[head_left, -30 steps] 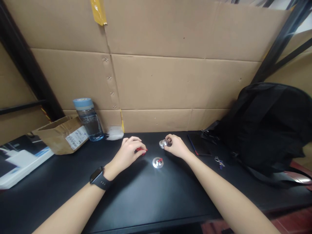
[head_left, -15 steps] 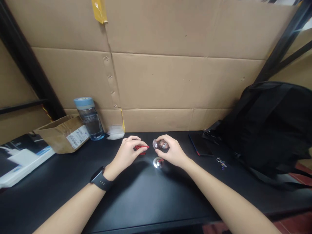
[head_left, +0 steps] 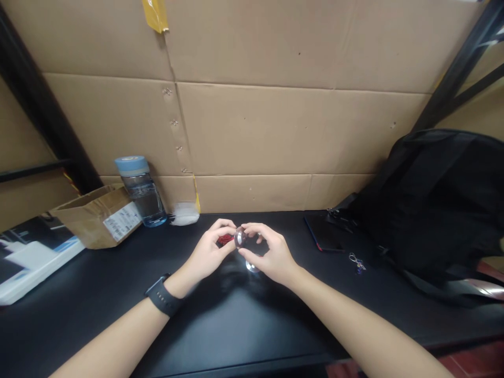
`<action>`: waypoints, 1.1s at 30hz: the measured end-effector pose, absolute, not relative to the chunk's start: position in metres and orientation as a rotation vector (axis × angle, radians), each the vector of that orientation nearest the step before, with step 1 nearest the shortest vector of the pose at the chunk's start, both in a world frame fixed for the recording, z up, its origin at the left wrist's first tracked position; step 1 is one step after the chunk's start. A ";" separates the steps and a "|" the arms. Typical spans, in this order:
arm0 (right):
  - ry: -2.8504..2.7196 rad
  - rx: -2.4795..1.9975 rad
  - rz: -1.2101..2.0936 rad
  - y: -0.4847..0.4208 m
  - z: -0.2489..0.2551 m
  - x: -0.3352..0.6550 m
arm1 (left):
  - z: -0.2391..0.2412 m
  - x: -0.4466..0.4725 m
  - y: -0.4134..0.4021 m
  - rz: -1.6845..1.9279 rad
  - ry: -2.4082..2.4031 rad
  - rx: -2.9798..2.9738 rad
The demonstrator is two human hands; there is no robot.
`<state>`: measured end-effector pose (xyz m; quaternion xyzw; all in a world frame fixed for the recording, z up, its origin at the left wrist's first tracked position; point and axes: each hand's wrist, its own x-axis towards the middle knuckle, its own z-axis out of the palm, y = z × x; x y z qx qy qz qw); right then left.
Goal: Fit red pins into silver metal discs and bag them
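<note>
Both my hands meet over the middle of the black table. My right hand is closed round a small shiny metal disc, held on edge above the table. My left hand, with a black watch on its wrist, pinches a small red piece and its fingertips touch the disc. A second metal disc lies on the table just under my right hand, mostly hidden by it.
A blue-lidded water bottle, an open cardboard box and a white wad stand at the back left. A phone, keys and a black backpack lie to the right. Cardboard walls the back.
My right hand lifted the metal disc off the table and carried it left to my left hand. My left hand rose slightly with the red piece; the hands now touch.
</note>
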<state>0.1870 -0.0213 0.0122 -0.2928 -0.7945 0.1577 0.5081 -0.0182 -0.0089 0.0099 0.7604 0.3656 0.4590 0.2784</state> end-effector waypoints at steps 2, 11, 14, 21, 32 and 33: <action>-1.917 -0.712 0.389 -0.021 0.013 0.188 | 0.010 -0.017 -0.009 1.265 0.967 2.010; -1.919 -0.724 0.433 -0.018 0.010 0.191 | 0.009 -0.014 -0.011 1.343 1.009 2.042; -1.897 -0.763 0.504 -0.016 0.008 0.191 | 0.010 -0.014 -0.015 1.397 1.096 2.176; -1.742 -0.755 0.927 -0.014 0.005 0.189 | 0.021 -0.016 -0.025 1.440 1.185 2.521; -1.720 -0.766 1.191 -0.009 0.005 0.192 | 0.019 -0.016 -0.026 1.392 1.172 2.698; -1.736 -0.767 1.181 -0.010 0.006 0.193 | 0.018 -0.016 -0.026 1.394 1.174 2.697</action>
